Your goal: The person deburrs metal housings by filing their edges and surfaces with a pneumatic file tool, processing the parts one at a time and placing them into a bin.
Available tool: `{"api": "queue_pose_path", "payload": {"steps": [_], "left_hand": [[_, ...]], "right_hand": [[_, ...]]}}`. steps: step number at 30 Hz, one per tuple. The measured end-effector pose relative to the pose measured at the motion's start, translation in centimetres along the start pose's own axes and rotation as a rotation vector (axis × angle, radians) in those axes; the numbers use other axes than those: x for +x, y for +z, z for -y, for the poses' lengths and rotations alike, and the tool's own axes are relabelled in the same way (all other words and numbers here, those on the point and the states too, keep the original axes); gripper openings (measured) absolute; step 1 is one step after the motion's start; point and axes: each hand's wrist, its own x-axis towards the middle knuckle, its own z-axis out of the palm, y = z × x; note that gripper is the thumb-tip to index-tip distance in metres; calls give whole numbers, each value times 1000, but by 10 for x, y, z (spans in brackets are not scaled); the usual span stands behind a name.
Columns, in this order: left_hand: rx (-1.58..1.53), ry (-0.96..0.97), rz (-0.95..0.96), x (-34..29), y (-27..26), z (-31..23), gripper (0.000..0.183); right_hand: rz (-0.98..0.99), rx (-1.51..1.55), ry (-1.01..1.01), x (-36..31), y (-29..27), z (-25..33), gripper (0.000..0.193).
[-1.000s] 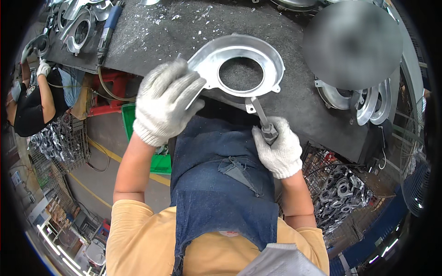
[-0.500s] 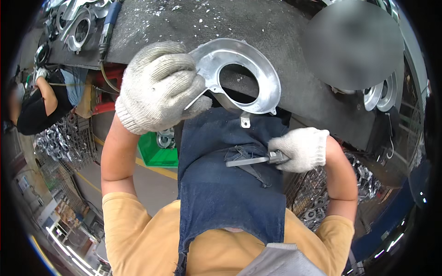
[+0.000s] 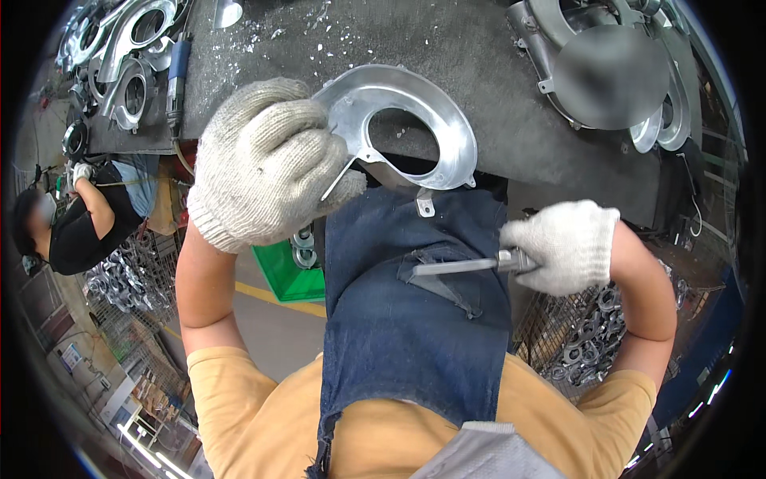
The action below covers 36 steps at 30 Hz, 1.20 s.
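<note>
In a white knit glove, my left hand (image 3: 267,164) grips the left end of a silvery ring-shaped metal casting (image 3: 453,132) with a large round hole. The casting is tilted at the table's near edge, and a small tab hangs from its lower side. My fingers hide its left end. Further right, my gloved right hand (image 3: 570,243) is closed round the handle of a flat grey blade-like tool (image 3: 455,267). The tool points left in front of my dark blue apron (image 3: 415,343), apart from the casting.
On the dark worktable (image 3: 447,40), several castings (image 3: 132,80) lie at the far left beside a blue-handled air tool (image 3: 179,68). More castings (image 3: 538,48) stand at the right. A green bin (image 3: 291,279) and a wire basket of parts (image 3: 586,335) are below. Another person (image 3: 88,227) works at left.
My right hand has moved right with the tool, slightly farther from the casting. The left hand still holds the casting, which sits slightly more to the left in view.
</note>
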Motion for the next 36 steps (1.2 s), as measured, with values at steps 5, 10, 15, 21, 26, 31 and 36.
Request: {"api": "queue_pose_path", "payload": {"steps": [5, 10, 15, 21, 26, 31, 36], "left_hand": [[-23, -23, -4, 4, 0, 4, 37], [0, -83, 15, -1, 1, 9, 34], [-27, -163, -26, -9, 10, -4, 27], [-27, -337, -137, -8, 18, -43, 20], [15, -450, -97, -1, 26, -89, 32], [49, -337, 32, 6, 23, -111, 39], [68, -289, 31, 24, 27, -116, 35]], "right_hand": [[-579, 214, 11, 9, 43, 6, 30], [-1268, 322, 66, 66, 69, 22, 23], [-1296, 619, 22, 96, 82, 41, 23], [246, 1111, -273, 72, 49, -23, 23], [22, 892, -745, 70, 57, -4, 34], [-874, 803, -37, 80, 68, 50, 36], [-1020, 669, 37, 76, 81, 53, 31]]}}
